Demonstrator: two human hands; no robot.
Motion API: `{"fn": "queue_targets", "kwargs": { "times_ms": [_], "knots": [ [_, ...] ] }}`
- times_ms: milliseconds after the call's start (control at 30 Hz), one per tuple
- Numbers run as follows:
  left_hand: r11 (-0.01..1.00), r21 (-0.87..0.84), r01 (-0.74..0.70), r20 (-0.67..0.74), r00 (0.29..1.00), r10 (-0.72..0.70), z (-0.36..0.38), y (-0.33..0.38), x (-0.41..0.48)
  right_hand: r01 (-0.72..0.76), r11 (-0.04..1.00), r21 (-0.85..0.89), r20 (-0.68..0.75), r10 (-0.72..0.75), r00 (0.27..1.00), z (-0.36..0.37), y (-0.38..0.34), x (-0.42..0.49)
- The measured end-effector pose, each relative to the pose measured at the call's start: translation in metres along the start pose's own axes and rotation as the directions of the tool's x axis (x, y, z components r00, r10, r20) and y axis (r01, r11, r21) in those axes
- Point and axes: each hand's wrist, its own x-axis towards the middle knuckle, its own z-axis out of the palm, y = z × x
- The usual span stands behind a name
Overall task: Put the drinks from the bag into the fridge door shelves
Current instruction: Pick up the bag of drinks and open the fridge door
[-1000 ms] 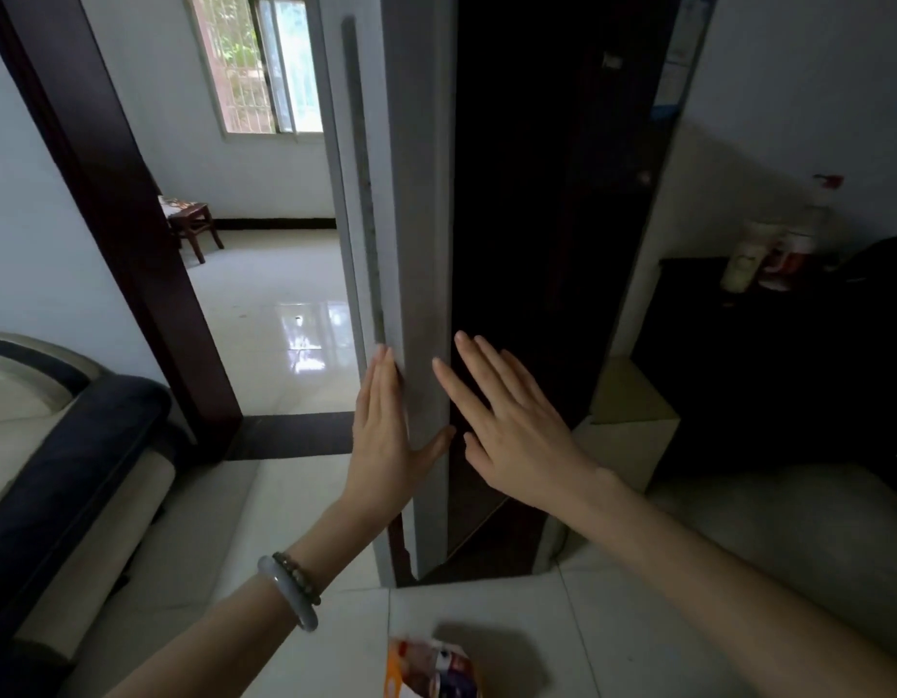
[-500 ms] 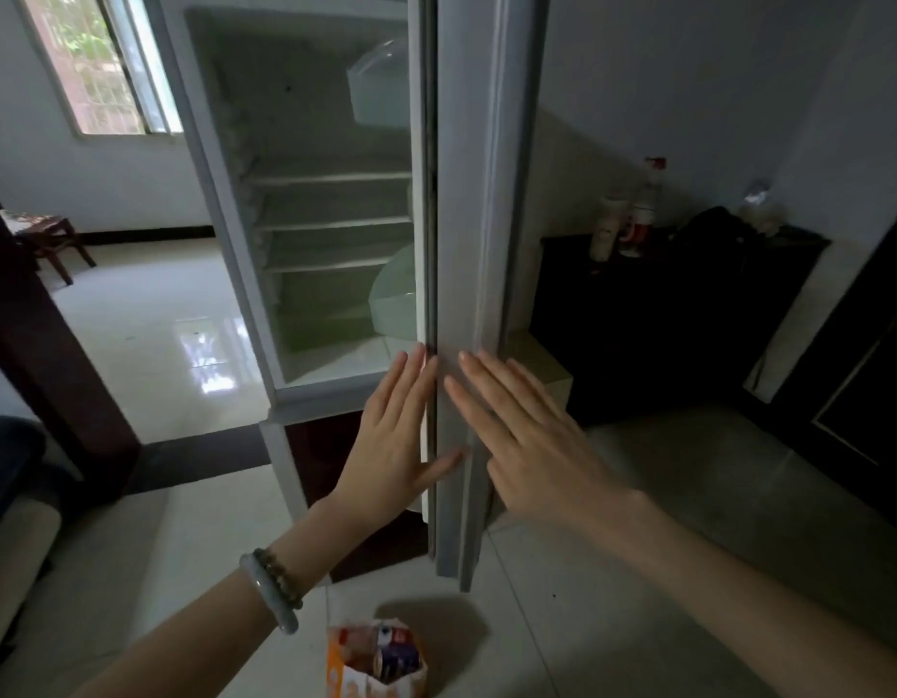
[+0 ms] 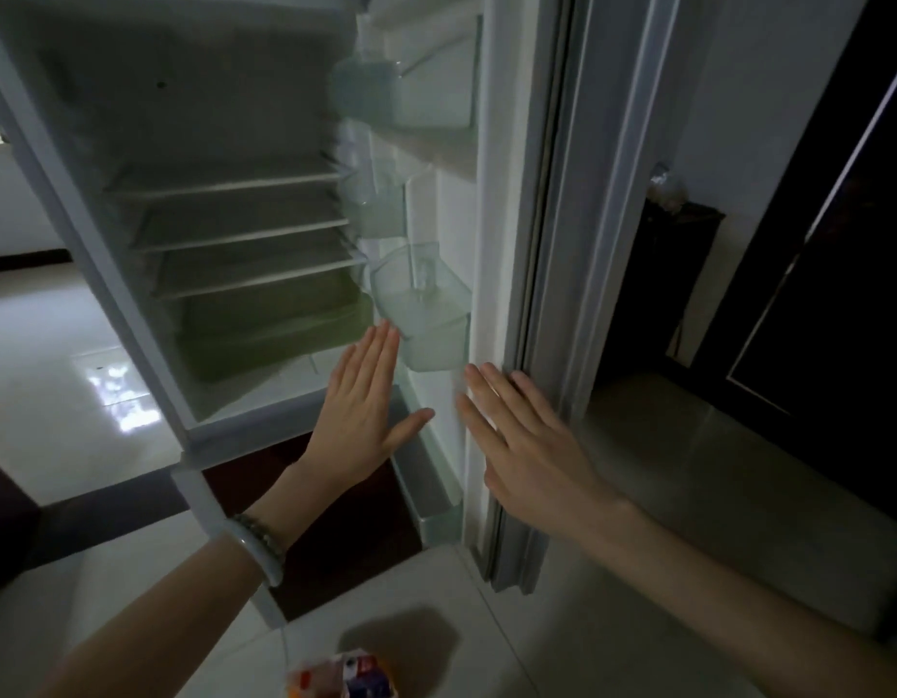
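The fridge door stands wide open on the right, its inner side facing me. It carries clear door shelves: an upper one, a middle one, a lower one and a long bottom one. All look empty. My left hand is flat with fingers apart, its fingertips just below the lower shelf. My right hand is flat against the door's inner edge, holding nothing. The orange bag with drinks in it sits on the floor at the bottom edge, partly cut off.
The fridge body shows several bare wire shelves and a green drawer. A dark cabinet stands behind the door on the right, and a dark door panel at far right. The floor is pale glossy tile.
The fridge door has swung from nearly closed to wide open, pushed rightward by both hands. My view has turned right and the door shelves have come into sight.
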Motion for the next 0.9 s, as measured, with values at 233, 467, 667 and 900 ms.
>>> {"fn": "queue_targets", "kwargs": {
  "times_ms": [233, 467, 667, 900],
  "knots": [
    [0.957, -0.062, -0.284, -0.139, 0.952, 0.274, 0.035, 0.006, 0.045, -0.139, 0.98, -0.14, 0.096, 0.153, 0.984, 0.021, 0.05, -0.022],
    [0.889, -0.053, -0.455, -0.189, 0.879, 0.438, 0.068, 0.029, 0.101, -0.394, 0.916, -0.08, 0.169, 0.402, 0.9, 0.04, 0.087, -0.025],
    [0.881, -0.04, -0.472, -0.157, 0.874, 0.461, 0.094, 0.061, 0.14, -0.556, 0.828, -0.07, 0.18, 0.558, 0.81, 0.048, 0.123, -0.032],
    [0.877, -0.011, -0.48, -0.104, 0.873, 0.477, 0.127, 0.095, 0.185, -0.63, 0.767, -0.122, 0.174, 0.641, 0.747, 0.05, 0.153, -0.035]
  ]
}}
